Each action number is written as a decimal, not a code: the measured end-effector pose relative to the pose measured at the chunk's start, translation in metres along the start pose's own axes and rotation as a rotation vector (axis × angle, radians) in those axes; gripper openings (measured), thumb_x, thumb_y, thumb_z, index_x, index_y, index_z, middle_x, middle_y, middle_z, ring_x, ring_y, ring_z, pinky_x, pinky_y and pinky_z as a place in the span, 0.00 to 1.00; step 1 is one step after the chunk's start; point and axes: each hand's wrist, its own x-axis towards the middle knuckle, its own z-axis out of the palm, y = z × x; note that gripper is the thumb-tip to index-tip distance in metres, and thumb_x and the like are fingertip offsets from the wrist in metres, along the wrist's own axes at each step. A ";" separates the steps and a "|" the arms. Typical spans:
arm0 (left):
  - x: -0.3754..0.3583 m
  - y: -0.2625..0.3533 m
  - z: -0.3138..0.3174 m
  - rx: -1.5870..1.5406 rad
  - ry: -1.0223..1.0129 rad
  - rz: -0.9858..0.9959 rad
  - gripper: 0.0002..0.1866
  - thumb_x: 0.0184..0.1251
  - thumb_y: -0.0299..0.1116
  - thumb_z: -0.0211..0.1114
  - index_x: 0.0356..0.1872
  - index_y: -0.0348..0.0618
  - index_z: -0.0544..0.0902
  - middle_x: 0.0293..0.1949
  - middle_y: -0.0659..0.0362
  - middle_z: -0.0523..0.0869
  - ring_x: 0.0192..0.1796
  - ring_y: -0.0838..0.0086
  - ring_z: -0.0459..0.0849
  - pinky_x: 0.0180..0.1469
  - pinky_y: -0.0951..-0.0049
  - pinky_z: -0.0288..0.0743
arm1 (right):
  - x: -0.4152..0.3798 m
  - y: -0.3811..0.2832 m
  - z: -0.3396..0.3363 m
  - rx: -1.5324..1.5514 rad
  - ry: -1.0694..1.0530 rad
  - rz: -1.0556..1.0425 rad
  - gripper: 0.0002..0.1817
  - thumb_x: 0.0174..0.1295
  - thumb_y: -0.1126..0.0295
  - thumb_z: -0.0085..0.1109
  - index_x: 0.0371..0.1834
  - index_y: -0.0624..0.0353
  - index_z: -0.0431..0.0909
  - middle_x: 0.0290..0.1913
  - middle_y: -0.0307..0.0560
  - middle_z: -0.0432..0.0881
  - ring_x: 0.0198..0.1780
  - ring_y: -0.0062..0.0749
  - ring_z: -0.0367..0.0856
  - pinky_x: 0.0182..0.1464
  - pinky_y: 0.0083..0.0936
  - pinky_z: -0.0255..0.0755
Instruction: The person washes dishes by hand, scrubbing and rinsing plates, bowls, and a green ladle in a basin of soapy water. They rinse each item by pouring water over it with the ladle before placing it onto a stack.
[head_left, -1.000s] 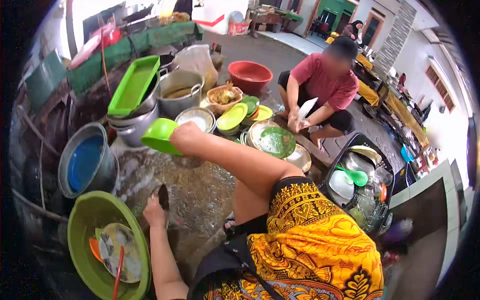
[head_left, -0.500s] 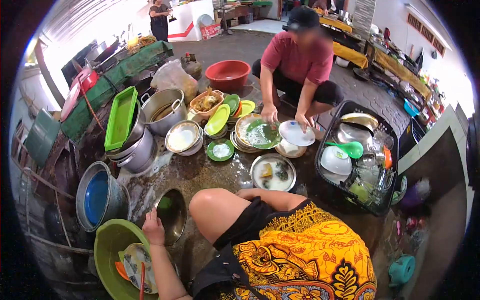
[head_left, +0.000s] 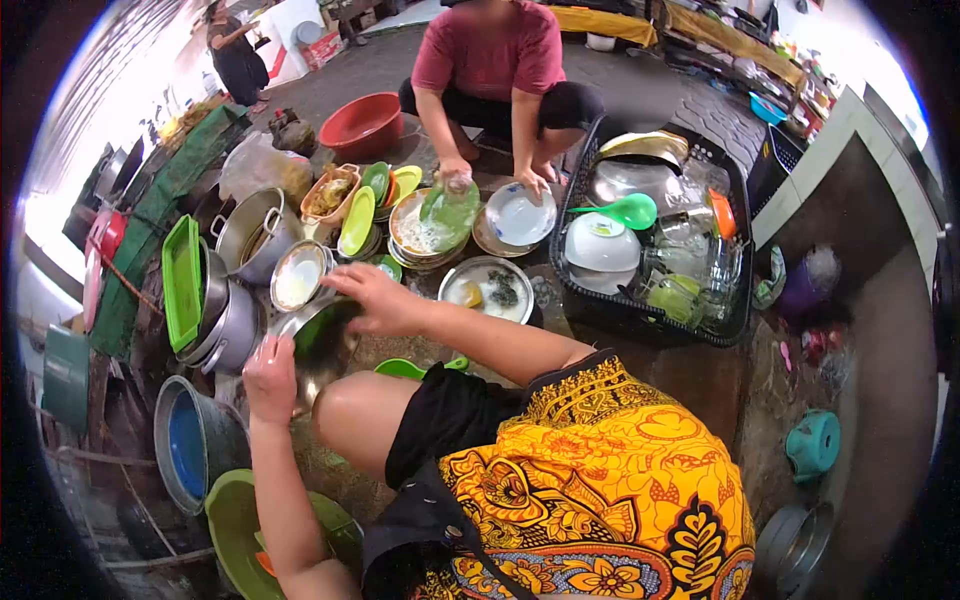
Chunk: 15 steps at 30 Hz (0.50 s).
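Note:
A shiny metal bowl (head_left: 322,345) is tilted in front of my bent knee. My left hand (head_left: 270,378) grips its near left rim, fingers curled over the edge. At the bowl's far right rim is my right hand (head_left: 375,300), its thumb and fingers around the edge. Part of the bowl is hidden behind that hand and my knee. Below my left forearm stands a large olive-green basin (head_left: 230,520). A green ladle-like item with a handle (head_left: 400,368) lies beyond my knee, partly covered.
Across from me a person in a pink shirt holds a green plate (head_left: 450,212) and a white plate (head_left: 522,215). A soapy metal basin (head_left: 470,312) stands before them. A black crate (head_left: 650,325) of dishes is at right, pots (head_left: 235,320) at left, a red tub (head_left: 360,125) behind.
My right hand has come from beside my knee to the metal bowl's far rim. The bowl is raised and turned, with my left hand still at its edge. The view has shifted right.

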 end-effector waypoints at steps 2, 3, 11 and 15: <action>0.031 0.021 -0.011 0.011 -0.013 0.065 0.06 0.55 0.23 0.56 0.34 0.41 0.74 0.31 0.53 0.75 0.31 0.58 0.78 0.31 0.62 0.74 | 0.006 -0.009 -0.031 -0.076 0.119 -0.021 0.31 0.45 0.73 0.63 0.57 0.55 0.69 0.54 0.52 0.73 0.57 0.48 0.69 0.60 0.39 0.62; 0.046 0.035 -0.019 -0.018 0.074 0.138 0.05 0.55 0.23 0.56 0.34 0.41 0.73 0.30 0.54 0.75 0.30 0.59 0.79 0.31 0.63 0.74 | 0.007 -0.007 -0.043 -0.144 0.162 -0.043 0.27 0.46 0.74 0.61 0.54 0.56 0.72 0.52 0.51 0.75 0.56 0.47 0.72 0.58 0.37 0.65; 0.118 0.128 -0.032 -0.241 0.275 0.376 0.05 0.52 0.27 0.57 0.31 0.46 0.74 0.31 0.58 0.77 0.34 0.66 0.80 0.33 0.68 0.76 | -0.041 -0.043 -0.186 -0.747 0.198 -0.042 0.13 0.55 0.71 0.50 0.44 0.52 0.76 0.45 0.41 0.80 0.45 0.34 0.81 0.42 0.27 0.76; 0.140 0.165 -0.027 -0.313 0.311 0.484 0.09 0.52 0.29 0.57 0.35 0.46 0.72 0.32 0.59 0.77 0.34 0.69 0.81 0.33 0.71 0.76 | -0.059 -0.057 -0.242 -1.005 0.102 -0.096 0.16 0.50 0.72 0.56 0.45 0.50 0.78 0.39 0.40 0.82 0.39 0.31 0.82 0.37 0.27 0.77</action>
